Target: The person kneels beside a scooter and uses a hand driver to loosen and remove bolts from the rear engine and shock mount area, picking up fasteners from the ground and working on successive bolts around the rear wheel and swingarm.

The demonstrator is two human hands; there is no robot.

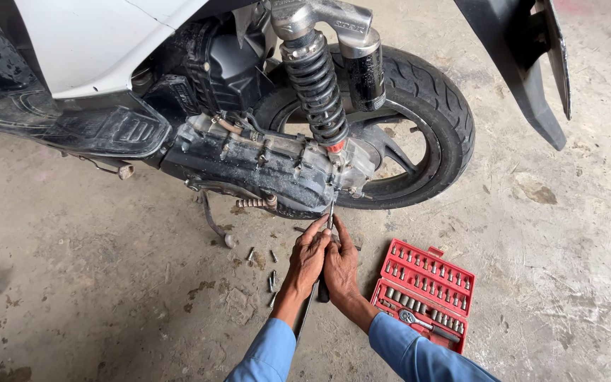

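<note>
While both hands' fingers pinch a driver (330,219), left hand (307,256), right hand (341,269), red socket case (424,293) beside.

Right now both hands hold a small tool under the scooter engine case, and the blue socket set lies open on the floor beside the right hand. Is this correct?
Not quite: the socket set is red, not blue, as the head view shows. The rest holds: the left hand and right hand hold a small tool under the engine case.
</note>
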